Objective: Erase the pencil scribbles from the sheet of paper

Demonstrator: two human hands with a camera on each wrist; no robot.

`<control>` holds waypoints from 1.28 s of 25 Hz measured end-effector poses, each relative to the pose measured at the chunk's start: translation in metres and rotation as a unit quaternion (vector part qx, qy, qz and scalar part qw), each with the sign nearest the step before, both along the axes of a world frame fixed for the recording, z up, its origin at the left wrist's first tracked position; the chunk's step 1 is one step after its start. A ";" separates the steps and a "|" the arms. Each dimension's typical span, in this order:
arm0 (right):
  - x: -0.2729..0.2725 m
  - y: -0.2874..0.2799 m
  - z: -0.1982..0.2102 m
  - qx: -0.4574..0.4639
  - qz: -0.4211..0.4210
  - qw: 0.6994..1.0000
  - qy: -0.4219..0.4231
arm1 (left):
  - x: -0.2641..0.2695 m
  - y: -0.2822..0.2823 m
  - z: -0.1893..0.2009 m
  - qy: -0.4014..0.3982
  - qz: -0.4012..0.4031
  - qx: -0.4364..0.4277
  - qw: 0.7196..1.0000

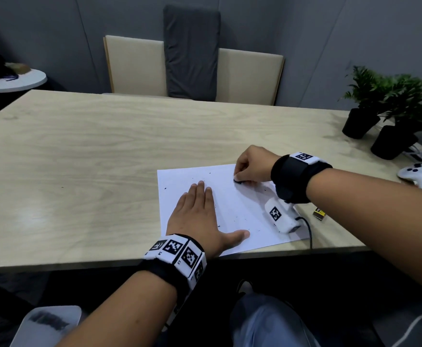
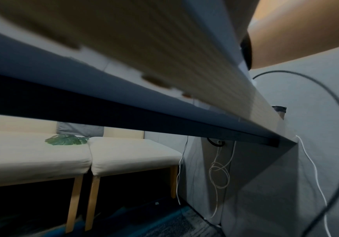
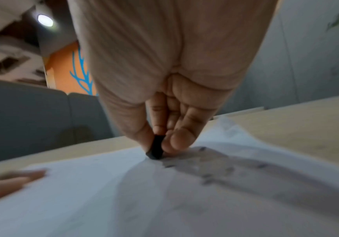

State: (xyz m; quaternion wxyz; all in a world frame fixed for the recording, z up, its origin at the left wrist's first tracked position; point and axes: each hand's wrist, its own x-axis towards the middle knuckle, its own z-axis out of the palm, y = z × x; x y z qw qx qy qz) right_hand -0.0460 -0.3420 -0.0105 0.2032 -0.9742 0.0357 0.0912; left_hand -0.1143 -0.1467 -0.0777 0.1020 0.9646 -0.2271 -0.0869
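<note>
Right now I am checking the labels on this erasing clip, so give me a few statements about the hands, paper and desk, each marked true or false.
1. The left hand lies flat on the white sheet of paper. True.
2. The right hand pinches a small black eraser against the sheet. True.
3. The eraser is pink. False: it is black.
4. The sheet lies in the middle of the pale wooden table. False: it lies by the near edge, right of centre.
5. Dark crumbs dot the sheet. True.

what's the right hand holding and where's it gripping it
A small black eraser, pinched by its upper part in the right hand; its lower end is on the paper.
</note>
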 end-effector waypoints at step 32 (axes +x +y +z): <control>-0.050 -0.025 0.000 -0.063 0.003 0.997 -0.053 | 0.000 0.000 0.000 -0.005 0.005 -0.005 1.000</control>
